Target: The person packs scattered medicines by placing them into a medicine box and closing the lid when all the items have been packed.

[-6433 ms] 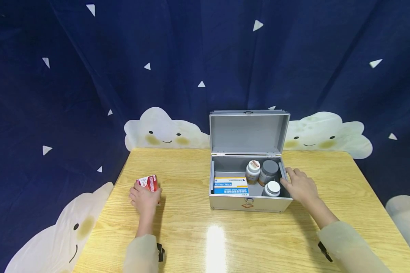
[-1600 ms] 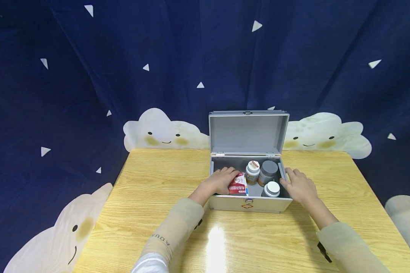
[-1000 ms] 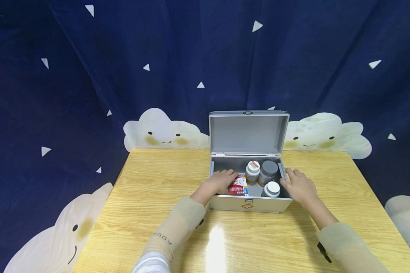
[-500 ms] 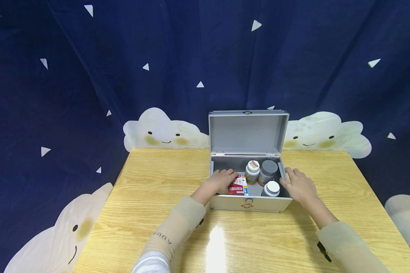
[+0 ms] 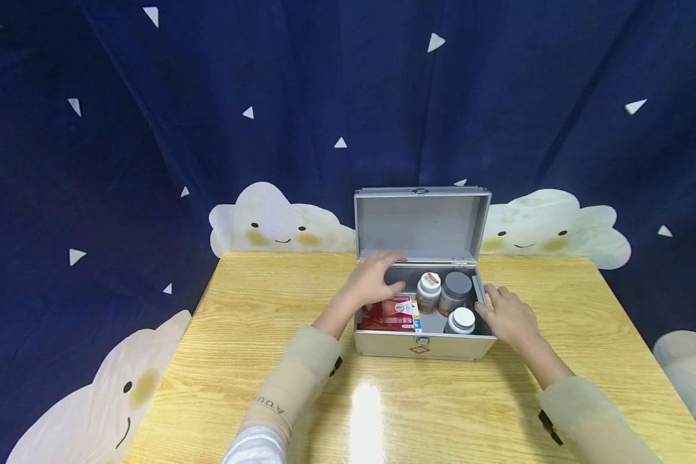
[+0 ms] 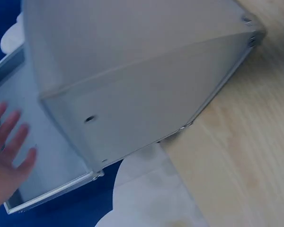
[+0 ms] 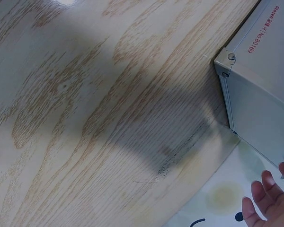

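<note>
An aluminium first-aid case (image 5: 383, 345) stands on the table, its lid (image 5: 420, 225) raised. Inside at the left, a red medicine box (image 5: 391, 314) lies flat on a blue-and-white carton (image 5: 417, 318), which shows only along its right edge. My left hand (image 5: 374, 278) is above the case's left side, thumb and fingers spread, holding nothing. In the left wrist view, its fingers (image 6: 12, 137) overlap the lid's inside. My right hand (image 5: 512, 316) rests its fingertips at the case's right wall, fingers loosely bent, as the right wrist view also shows.
In the case's right half stand a white-capped bottle (image 5: 429, 292), a grey-capped jar (image 5: 455, 293) and a white bottle (image 5: 461, 321). Wooden tabletop (image 5: 278, 303) surrounds the case. A dark blue curtain (image 5: 301, 96) with cloud prints hangs behind.
My left hand has carried the red medicine box from the table's left side into the case, let go of it and lifted up and back. The right hand has stayed put.
</note>
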A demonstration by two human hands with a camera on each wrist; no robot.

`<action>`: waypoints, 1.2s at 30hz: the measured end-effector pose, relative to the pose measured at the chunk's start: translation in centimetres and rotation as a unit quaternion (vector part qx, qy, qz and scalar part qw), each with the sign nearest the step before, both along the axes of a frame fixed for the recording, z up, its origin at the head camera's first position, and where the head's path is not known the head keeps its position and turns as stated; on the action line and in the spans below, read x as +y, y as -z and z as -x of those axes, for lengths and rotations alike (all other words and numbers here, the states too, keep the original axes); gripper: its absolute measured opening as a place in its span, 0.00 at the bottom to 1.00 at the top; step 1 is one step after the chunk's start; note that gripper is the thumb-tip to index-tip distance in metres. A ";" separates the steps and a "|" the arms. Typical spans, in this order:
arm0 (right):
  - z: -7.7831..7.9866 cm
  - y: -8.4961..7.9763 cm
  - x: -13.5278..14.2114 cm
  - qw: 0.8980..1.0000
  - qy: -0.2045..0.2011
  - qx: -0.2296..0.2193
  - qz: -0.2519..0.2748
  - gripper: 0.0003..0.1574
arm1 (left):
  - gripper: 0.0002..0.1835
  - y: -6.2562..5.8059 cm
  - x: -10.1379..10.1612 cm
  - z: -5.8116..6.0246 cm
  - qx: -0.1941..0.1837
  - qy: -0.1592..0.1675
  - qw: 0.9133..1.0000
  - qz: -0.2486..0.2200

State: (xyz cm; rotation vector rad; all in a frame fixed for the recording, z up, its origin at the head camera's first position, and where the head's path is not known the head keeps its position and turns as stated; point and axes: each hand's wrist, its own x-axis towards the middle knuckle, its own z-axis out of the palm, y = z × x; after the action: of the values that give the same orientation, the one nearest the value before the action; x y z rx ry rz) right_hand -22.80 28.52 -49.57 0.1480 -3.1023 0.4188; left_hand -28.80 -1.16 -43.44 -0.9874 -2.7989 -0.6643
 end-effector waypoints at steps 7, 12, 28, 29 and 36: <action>0.0 -0.1 0.0 1.000 0.000 -0.001 0.000 0.33 | 0.23 -1.9 -0.9 1.9 0.136 -0.108 0.955 -0.239; 0.0 0.0 0.0 1.000 -0.001 -0.002 0.002 0.34 | 0.26 -2.7 -1.7 3.7 0.119 -0.189 0.915 -0.337; 0.1 -0.1 -0.1 1.000 0.000 -0.004 -0.002 0.33 | 0.31 -3.7 -2.8 6.7 -0.157 -0.227 0.840 -0.467; 0.0 -0.1 -0.1 1.000 0.000 -0.004 -0.002 0.33 | 0.32 -3.9 -2.8 6.9 -0.163 -0.229 0.838 -0.467; 0.0 -0.2 -0.2 1.000 0.000 -0.004 -0.003 0.34 | 0.30 -4.5 -3.0 8.0 -0.206 -0.239 0.824 -0.470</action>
State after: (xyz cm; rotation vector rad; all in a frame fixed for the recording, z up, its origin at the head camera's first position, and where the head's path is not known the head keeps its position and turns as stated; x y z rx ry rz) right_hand -22.80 28.34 -49.35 0.1458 -3.1118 0.4122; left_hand -36.80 -4.14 -38.97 0.0645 -2.2552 -2.0216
